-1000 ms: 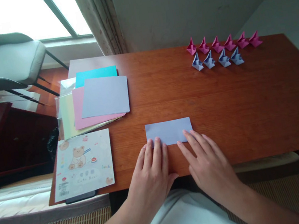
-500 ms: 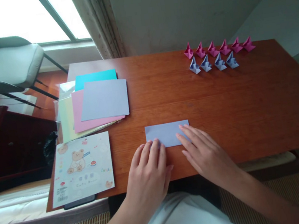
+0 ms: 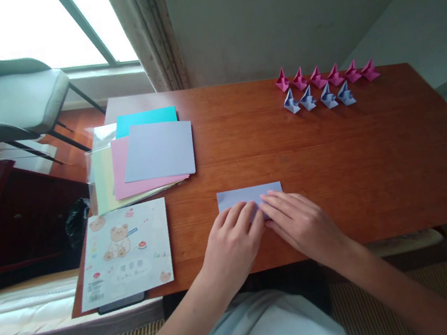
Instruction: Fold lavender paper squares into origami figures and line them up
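Note:
A lavender sheet folded into a long rectangle [image 3: 248, 194] lies on the wooden table [image 3: 375, 167] near its front edge. My left hand [image 3: 234, 241] rests flat on the sheet's lower left part, fingers stretched out and pointing toward the middle. My right hand [image 3: 301, 223] lies flat on the lower right part, its fingertips meeting the left hand's at the sheet's centre. Both hands cover the near edge of the paper, so only the far strip shows.
A fanned stack of coloured paper squares [image 3: 150, 153] lies at the left, with a bear-printed paper pack [image 3: 127, 254] in front of it. Rows of pink [image 3: 325, 76] and lavender folded figures [image 3: 318, 98] stand at the back right. A grey chair [image 3: 7, 102] stands beyond the table's left end.
Both hands have slid inward along the folded sheet from its outer corners until the fingertips meet at its middle. The sheet has stayed in place.

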{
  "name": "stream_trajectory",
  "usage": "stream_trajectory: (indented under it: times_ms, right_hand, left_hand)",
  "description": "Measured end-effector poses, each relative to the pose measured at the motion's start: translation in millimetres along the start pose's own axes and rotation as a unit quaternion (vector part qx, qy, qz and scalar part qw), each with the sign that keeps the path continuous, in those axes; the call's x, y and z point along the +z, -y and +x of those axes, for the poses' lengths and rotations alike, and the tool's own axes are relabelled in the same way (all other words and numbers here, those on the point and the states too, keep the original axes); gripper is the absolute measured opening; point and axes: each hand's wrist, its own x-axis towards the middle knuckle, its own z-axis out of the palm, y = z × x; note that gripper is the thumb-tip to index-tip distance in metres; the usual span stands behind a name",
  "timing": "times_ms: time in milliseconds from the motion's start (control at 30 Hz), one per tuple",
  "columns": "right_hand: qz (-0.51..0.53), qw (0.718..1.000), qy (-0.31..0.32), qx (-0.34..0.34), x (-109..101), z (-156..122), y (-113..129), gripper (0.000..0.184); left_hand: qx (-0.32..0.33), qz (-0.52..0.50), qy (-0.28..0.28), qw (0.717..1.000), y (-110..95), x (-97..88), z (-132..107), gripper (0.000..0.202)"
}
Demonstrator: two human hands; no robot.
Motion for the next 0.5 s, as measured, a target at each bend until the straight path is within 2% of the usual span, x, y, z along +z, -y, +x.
stream_trajectory:
  times_ms: [200, 300, 400, 500]
  right_hand:
    - [-0.023, 0.999, -0.023, -0.03, 3, -1, 0, 0.025]
    - [-0.002, 0.999, -0.037, -0.032, 2, 1, -2, 0.019]
    - [0.073, 0.996, -0.046, -0.003, -4, 4, -6, 0.017]
    - [0.173, 0.979, -0.074, 0.074, -15, 6, -12, 0.021]
  left_hand:
    - [0.007, -0.006, -0.009, 1.0, 3, 2.0, 4, 0.019]
    - [0.008, -0.011, -0.01, 1.0, 5, -0.3, 4, 0.017]
    - [0.006, -0.023, -0.007, 1.0, 7, -3.9, 4, 0.017]
    - [-0.017, -0.055, -0.04, 0.998, 11, -9.5, 4, 0.019]
